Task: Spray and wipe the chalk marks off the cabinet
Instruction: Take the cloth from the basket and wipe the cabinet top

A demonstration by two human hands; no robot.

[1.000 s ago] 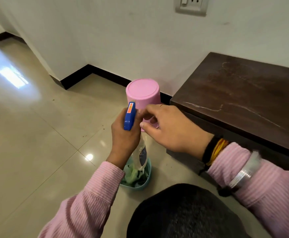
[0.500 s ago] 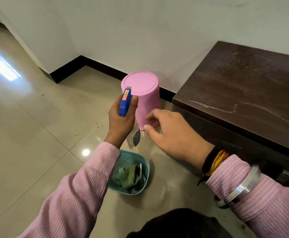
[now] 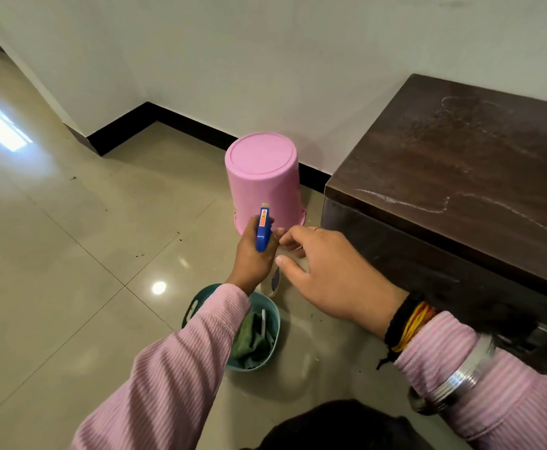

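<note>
One orange label on the spray bottle (image 3: 263, 229) head, writing perhaps illegible.

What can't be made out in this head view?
- Spray bottle body: mostly hidden behind both hands.
- Right hand fingertips: contact with the bottle unclear.
- Cabinet: cut off by the right edge, front in shadow.
- Basket contents: partly under the left sleeve.
</note>
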